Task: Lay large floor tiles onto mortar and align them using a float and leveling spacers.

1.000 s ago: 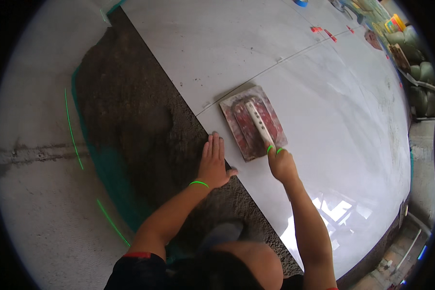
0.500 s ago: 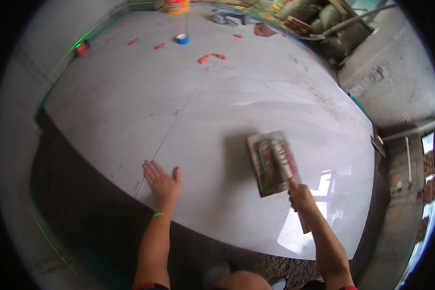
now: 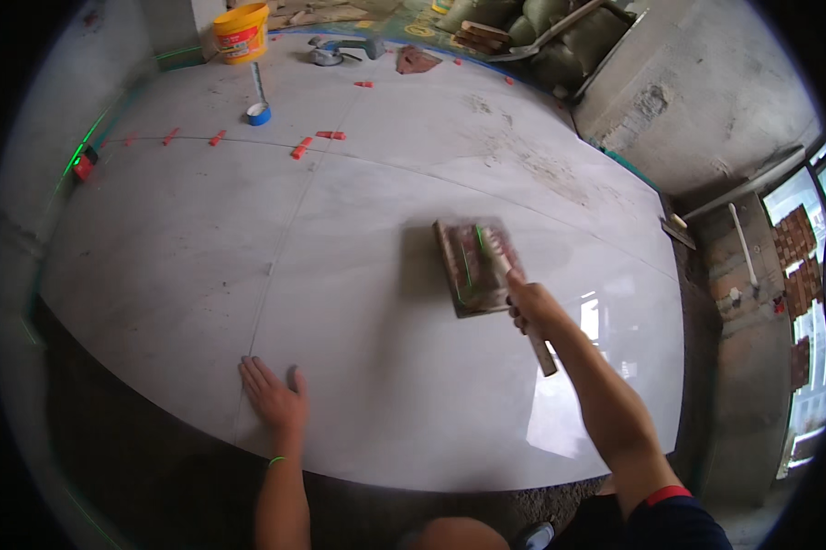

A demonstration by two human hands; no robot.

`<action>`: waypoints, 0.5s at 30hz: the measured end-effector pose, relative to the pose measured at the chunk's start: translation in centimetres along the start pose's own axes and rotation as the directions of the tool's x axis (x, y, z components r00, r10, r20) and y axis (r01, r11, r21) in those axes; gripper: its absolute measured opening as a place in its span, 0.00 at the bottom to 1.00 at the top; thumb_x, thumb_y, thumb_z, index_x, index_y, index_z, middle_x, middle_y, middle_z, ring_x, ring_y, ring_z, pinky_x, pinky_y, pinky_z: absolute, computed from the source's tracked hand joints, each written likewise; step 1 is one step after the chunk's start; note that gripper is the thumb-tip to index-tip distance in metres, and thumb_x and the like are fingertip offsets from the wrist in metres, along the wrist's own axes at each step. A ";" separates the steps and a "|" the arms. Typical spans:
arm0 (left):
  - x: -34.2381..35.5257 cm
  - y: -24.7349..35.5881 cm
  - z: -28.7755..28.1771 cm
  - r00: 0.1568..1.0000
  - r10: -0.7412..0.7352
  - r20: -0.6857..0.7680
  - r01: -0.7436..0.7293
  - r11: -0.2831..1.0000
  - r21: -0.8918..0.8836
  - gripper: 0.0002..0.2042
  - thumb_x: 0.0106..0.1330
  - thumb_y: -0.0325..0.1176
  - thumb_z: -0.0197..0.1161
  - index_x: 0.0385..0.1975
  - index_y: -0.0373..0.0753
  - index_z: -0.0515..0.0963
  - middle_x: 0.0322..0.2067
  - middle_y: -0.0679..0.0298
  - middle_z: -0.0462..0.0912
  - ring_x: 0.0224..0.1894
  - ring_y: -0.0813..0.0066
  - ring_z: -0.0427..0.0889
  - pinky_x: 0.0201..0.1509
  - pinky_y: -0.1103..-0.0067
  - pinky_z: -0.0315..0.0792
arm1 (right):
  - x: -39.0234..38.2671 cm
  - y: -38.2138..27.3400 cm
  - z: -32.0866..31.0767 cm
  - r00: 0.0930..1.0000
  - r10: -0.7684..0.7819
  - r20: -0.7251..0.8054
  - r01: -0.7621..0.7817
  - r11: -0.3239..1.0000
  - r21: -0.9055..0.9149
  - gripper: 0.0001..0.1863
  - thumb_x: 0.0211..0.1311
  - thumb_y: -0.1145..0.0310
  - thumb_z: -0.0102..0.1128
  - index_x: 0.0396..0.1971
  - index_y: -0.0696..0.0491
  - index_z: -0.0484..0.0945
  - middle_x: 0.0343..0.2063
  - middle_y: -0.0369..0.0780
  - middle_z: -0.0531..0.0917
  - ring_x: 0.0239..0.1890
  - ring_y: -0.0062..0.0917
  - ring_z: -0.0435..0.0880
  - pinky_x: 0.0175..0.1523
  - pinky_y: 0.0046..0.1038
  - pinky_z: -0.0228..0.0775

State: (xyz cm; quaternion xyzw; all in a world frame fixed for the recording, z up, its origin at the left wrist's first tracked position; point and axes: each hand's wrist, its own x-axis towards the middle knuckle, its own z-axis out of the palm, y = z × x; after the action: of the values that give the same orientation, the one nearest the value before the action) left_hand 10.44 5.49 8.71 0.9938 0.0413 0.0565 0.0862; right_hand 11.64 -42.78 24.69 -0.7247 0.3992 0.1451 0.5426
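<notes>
My right hand [image 3: 534, 307] is wrapped round the pale handle of a mallet [image 3: 461, 275] with a broad, flat rectangular head, dirty red and brown. The head is over a large glossy whitish tile [image 3: 358, 367], its shadow falling to the left; whether it touches the tile I cannot tell. The lower end of the handle sticks out below my fist. My left hand [image 3: 275, 394] lies flat on the tile surface near the front edge, beside a thin joint, with fingers stretched and thumb apart. It holds nothing.
Red levelling wedges [image 3: 302, 148] sit along the far joints. Beyond them are a small blue round thing [image 3: 258, 115], a yellow bucket [image 3: 241, 37], a teal power tool [image 3: 340, 50] and a reddish rag [image 3: 418, 60]. A red device [image 3: 85, 164] stands by the left wall.
The view has shifted, so the bucket and the far items show more fully. The mallet and my right hand appear farther up and left; my left hand stays flat on the tile.
</notes>
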 end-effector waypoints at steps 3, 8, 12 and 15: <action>0.5 0.0 -0.5 0.999 -0.020 0.029 0.020 1.000 0.007 0.44 0.75 0.54 0.56 0.75 0.19 0.53 0.79 0.35 0.49 0.82 0.41 0.46 0.84 0.56 0.43 | -3.4 -2.9 -0.1 0.969 -0.212 -0.129 0.202 0.976 -0.085 0.33 0.78 0.34 0.45 0.26 0.51 0.70 0.13 0.31 0.67 0.10 0.20 0.65 0.16 0.29 0.60; 2.3 1.7 -0.4 0.998 -0.011 0.064 0.012 1.000 -0.020 0.44 0.75 0.54 0.55 0.75 0.19 0.52 0.79 0.36 0.47 0.83 0.41 0.44 0.84 0.55 0.41 | 3.2 5.0 5.7 0.911 -0.351 -0.218 0.263 0.899 -0.351 0.34 0.80 0.35 0.43 0.24 0.52 0.70 0.12 0.34 0.70 0.10 0.22 0.69 0.16 0.32 0.63; 5.0 3.0 0.6 0.994 -0.067 0.083 0.067 0.998 0.001 0.44 0.76 0.55 0.52 0.76 0.19 0.51 0.79 0.35 0.46 0.83 0.41 0.43 0.85 0.56 0.40 | 5.3 -0.4 13.3 0.978 -0.209 -0.023 0.194 0.937 -0.292 0.34 0.80 0.36 0.44 0.23 0.53 0.70 0.11 0.35 0.70 0.09 0.25 0.70 0.16 0.34 0.64; 7.1 4.8 1.2 0.988 -0.154 0.023 0.154 0.988 -0.010 0.44 0.77 0.55 0.49 0.76 0.18 0.50 0.79 0.35 0.46 0.83 0.41 0.43 0.85 0.56 0.39 | 6.8 -2.0 14.9 0.978 -0.208 0.013 0.202 0.930 -0.306 0.36 0.80 0.37 0.44 0.22 0.55 0.70 0.12 0.37 0.71 0.10 0.27 0.72 0.16 0.36 0.66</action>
State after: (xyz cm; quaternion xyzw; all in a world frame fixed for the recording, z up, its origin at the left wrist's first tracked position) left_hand 17.97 1.24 9.08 0.9877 0.1168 0.0390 0.0964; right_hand 20.77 -31.98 16.10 -0.8391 0.2992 0.1407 0.4320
